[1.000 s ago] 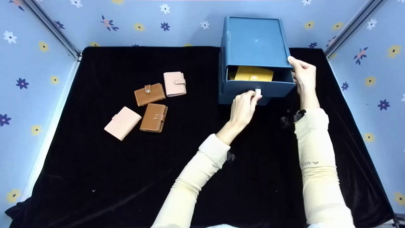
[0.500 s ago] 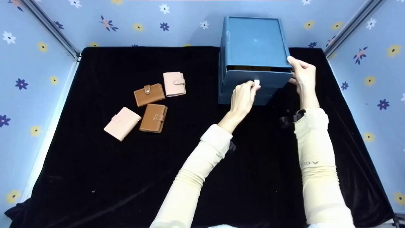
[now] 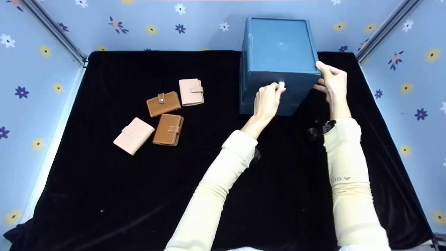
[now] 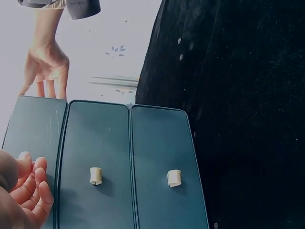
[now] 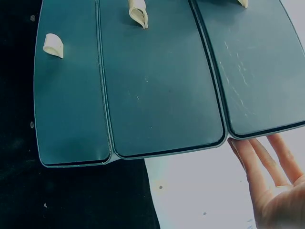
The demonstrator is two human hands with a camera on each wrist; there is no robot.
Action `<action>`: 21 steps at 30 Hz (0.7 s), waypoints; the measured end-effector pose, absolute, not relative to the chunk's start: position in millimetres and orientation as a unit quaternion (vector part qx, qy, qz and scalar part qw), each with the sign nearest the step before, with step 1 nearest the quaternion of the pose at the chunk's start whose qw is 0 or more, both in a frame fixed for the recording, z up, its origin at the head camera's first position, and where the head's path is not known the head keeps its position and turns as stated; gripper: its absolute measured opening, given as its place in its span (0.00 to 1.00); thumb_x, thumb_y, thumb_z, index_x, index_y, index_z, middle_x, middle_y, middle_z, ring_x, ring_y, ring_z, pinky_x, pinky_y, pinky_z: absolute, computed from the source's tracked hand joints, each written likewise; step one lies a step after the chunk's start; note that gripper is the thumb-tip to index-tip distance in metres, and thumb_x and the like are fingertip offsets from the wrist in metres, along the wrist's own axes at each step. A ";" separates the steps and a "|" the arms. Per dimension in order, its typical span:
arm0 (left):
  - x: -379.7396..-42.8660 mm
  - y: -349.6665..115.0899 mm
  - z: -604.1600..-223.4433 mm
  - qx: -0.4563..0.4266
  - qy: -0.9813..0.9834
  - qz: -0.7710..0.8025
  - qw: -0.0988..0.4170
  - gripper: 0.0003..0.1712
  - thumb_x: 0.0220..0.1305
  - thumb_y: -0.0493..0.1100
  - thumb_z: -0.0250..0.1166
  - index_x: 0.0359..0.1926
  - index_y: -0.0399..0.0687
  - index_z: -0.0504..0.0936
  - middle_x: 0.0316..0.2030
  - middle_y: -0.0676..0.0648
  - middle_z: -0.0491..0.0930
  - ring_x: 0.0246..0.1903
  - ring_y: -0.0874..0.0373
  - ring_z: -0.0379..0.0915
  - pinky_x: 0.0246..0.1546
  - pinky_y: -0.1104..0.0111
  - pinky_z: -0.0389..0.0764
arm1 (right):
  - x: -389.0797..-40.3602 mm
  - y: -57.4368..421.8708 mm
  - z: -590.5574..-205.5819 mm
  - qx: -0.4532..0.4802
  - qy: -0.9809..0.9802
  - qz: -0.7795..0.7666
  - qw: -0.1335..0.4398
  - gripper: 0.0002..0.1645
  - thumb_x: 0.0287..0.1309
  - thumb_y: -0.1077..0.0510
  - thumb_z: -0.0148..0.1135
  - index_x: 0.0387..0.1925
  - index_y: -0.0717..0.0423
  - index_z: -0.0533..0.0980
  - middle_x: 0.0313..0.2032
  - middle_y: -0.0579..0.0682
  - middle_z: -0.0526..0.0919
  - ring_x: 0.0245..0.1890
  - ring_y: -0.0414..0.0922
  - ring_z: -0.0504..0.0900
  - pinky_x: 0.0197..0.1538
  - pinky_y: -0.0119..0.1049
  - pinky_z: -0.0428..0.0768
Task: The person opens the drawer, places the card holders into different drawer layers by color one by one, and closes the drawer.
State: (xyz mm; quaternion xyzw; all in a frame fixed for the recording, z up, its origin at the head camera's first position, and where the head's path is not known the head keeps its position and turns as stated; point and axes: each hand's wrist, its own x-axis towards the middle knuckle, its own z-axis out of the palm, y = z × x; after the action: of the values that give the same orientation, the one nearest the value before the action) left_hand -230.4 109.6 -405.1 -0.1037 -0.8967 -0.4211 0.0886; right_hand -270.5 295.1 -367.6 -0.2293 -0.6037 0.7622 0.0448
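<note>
A blue drawer cabinet [image 3: 282,45] stands at the back right, its top drawer flush with the frame. My left hand [image 3: 267,99] pinches the white pull tab [image 3: 281,84] on that drawer's front between thumb and fingers. In the left wrist view, the left hand [image 4: 28,191] is in front of the top drawer, and two lower drawers show white tabs [image 4: 96,176]. My right hand [image 3: 332,80] touches the cabinet's front right corner with the thumb. In the right wrist view, the right hand's straight fingers [image 5: 255,167] lie against the cabinet's side.
Left of the cabinet on the black cloth [image 3: 139,188] lie a pink wallet [image 3: 190,94], a brown wallet [image 3: 163,104], a second brown wallet [image 3: 167,129] and a second pink wallet [image 3: 135,135]. Flowered walls [image 3: 202,21] border the cloth at the back and sides.
The left hand has pushed the top drawer inward until flush, hiding the yellow wallet that showed inside it. The right hand has stayed at the cabinet's corner.
</note>
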 end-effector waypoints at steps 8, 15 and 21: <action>-235.0 110.3 -407.1 -0.088 -0.899 -0.421 0.081 0.14 0.60 0.51 0.55 0.31 0.47 0.80 0.22 0.52 0.77 0.20 0.61 0.68 0.22 0.71 0.71 | -270.4 294.7 -367.8 -0.227 -0.598 0.767 0.046 0.23 0.35 0.55 0.73 0.37 0.60 0.80 0.24 0.52 0.81 0.21 0.45 0.81 0.22 0.35 0.79; -234.5 108.4 -410.6 -0.096 -0.890 -0.438 0.084 0.17 0.60 0.54 0.55 0.31 0.46 0.80 0.21 0.52 0.76 0.19 0.62 0.68 0.21 0.72 0.70 | -270.8 295.3 -366.4 -0.229 -0.596 0.768 0.045 0.25 0.35 0.55 0.73 0.39 0.61 0.79 0.25 0.52 0.81 0.22 0.45 0.82 0.22 0.36 0.79; -232.5 104.6 -418.0 -0.103 -0.884 -0.447 0.091 0.20 0.57 0.57 0.57 0.27 0.45 0.79 0.19 0.53 0.75 0.18 0.62 0.69 0.21 0.74 0.70 | -270.4 295.6 -367.2 -0.233 -0.601 0.764 0.044 0.23 0.36 0.55 0.73 0.39 0.60 0.80 0.25 0.52 0.81 0.22 0.45 0.82 0.22 0.35 0.79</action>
State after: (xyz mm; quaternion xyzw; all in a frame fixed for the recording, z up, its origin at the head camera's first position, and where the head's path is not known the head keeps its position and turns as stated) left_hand -232.5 104.6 -418.0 -0.1032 -0.8840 -0.4469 0.0906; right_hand -270.4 295.6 -367.2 -0.2325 -0.6008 0.7635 0.0440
